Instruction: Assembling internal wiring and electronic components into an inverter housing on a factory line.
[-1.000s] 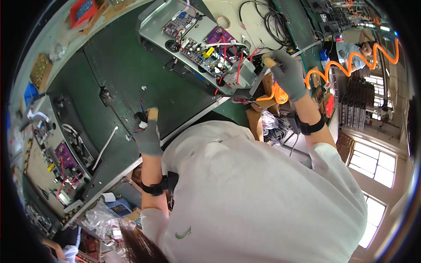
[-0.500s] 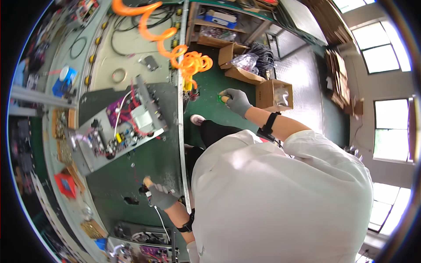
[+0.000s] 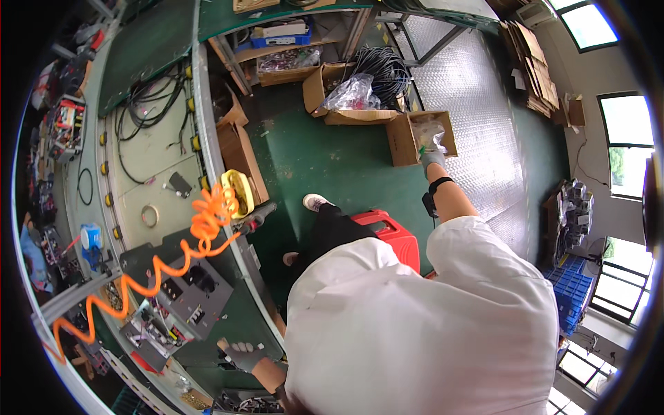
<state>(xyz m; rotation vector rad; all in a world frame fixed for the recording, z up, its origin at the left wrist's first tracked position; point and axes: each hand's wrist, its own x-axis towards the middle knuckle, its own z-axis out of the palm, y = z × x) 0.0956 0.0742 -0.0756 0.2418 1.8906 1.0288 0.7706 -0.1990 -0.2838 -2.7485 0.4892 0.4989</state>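
My right hand (image 3: 434, 158), in a grey glove, reaches to the near edge of an open cardboard box (image 3: 400, 140) on the floor. A small green piece (image 3: 422, 150) shows at its closed fingertips, beside a clear plastic bag (image 3: 430, 131) in the box. My left hand (image 3: 245, 355), also gloved in grey, is over the green workbench (image 3: 238, 315) with fingers curled. Something dark shows by its fingertips, too small to make out. Beyond that hand lies a grey metal chassis (image 3: 213, 299) with a fan opening and electronics.
An orange coiled hose (image 3: 155, 282) crosses the bench. A yellow container (image 3: 238, 194) hangs at the bench edge near a power tool (image 3: 259, 216). A red case (image 3: 401, 242) stands by my legs. Behind the box are black cables (image 3: 382, 72) in another carton.
My right hand has moved right and away from the bench, to the cardboard box. My view has swung right, bringing the red case into sight. My left hand remains over the bench.
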